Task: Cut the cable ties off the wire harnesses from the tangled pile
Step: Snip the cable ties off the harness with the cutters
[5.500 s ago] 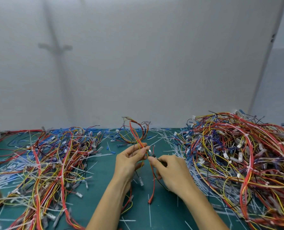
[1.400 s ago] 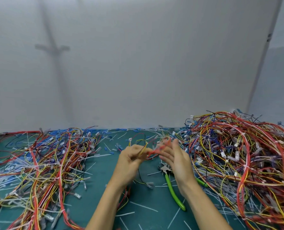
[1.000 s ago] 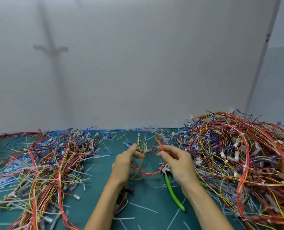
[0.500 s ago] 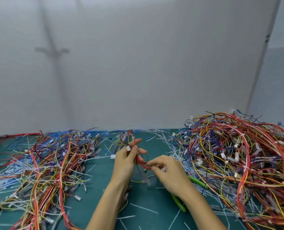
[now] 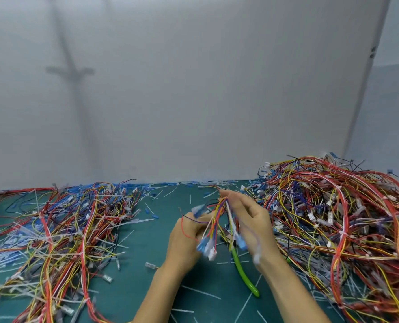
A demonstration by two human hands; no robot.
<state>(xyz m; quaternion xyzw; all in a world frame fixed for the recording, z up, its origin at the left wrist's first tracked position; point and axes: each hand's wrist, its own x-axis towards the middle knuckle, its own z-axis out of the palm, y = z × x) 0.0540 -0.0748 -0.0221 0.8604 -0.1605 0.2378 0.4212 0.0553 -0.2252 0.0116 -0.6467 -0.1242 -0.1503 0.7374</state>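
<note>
The left hand point(image 5: 187, 238) curls around a multicoloured wire harness point(image 5: 215, 217), held above the green mat point(image 5: 145, 290). The right hand point(image 5: 252, 226) lies nearly straight-fingered against it; blur hides any pinch. Green-handled cutters point(image 5: 243, 275) lie below, and the tangled pile point(image 5: 333, 217) is to the right.

Plain pale grey wall point(image 5: 193, 89) filling the upper view, soft even light, faint cross-shaped shadow point(image 5: 70, 71) on its left, slanted vertical edge point(image 5: 366, 89) at right, bluish panel point(image 5: 394, 113) beyond it, dark green tabletop mat point(image 5: 133, 287) below
</note>
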